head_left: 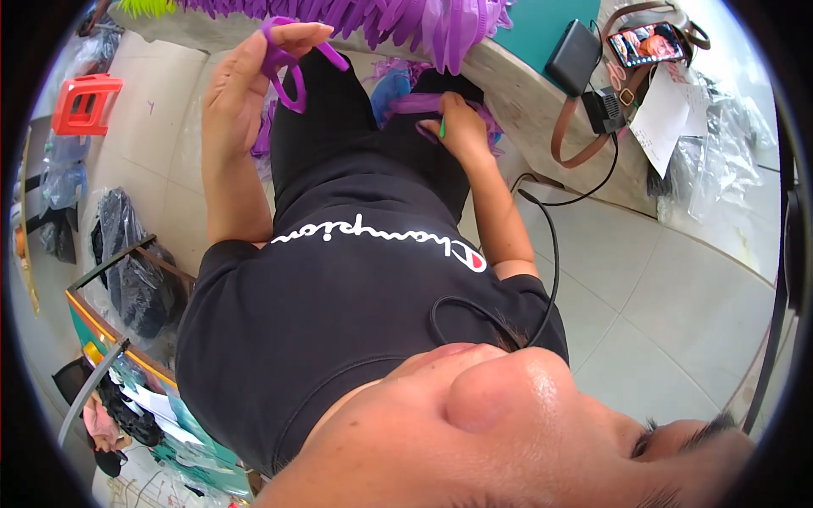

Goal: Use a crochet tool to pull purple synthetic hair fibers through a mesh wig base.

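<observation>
My left hand point(233, 97) is raised near the bench edge, its fingers bent around a purple looped strap point(294, 91) that looks rubbery. One end of that strap sticks out to the right of my fingertips. Over my right thigh, my right hand point(464, 127) is closed on a flat purple strip point(417, 103). A small green piece point(442, 128) shows at its fingers; its kind I cannot make out. A heap of similar purple strips point(406, 21) lies on the bench and hangs over its front edge.
Lime-green strips point(146, 7) lie at the bench's far left. To the right are a black box point(574, 57), a lit phone point(648, 44), a brown strap point(566, 135), papers point(665, 114) and a black cable point(555, 237). A red stool point(86, 103) and bagged black goods point(135, 262) stand left.
</observation>
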A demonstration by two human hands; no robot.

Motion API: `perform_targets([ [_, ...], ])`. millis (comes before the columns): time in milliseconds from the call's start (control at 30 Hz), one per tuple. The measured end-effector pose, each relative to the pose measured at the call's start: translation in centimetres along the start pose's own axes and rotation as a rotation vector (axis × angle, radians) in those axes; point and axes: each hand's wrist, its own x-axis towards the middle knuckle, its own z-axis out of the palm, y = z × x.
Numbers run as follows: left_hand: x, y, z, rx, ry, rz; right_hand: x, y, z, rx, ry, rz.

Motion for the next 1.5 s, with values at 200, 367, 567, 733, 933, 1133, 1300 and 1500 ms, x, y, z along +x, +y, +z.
perform_targets([
  [200,0.3,-0.3,-0.6,0.013,0.033,-0.034,3.8,3.2,5.2,0.184,-0.004,-0.111],
  [367,-0.3,-1.4,-0.5,-0.016,0.062,-0.023,7.7,1.1,4.6,0.473,0.111,-0.438],
  [567,-0.5,-1.3,-0.7,-0.076,0.135,0.04,11.4,3.3,5.8,0.146,-0.263,-0.451],
  [733,-0.7,-1.2,-0.3,-0.081,0.129,0.034,12.9,9.5,9.5,-0.606,0.526,-0.527],
  [933,-0.8,-1.2,-0.2,-0.019,0.104,-0.013,11.9,11.2,8.5,-0.084,-0.055,-0.042],
  [1133,-1.0,-2.5,2.2,0.075,-0.024,-0.135,8.8,4.8,6.3,0.471,-0.529,-0.448],
  [1300,-0.8,-2.1,4.6,-0.054,-0.288,-0.332,2.8,-6.5,-4.3,1.608,-0.348,-0.147],
  [1500,-0.1,-3.4,7.1,-0.022,-0.335,-0.441,4.4,-8.6,-11.2,1.569,0.209,-0.146],
])
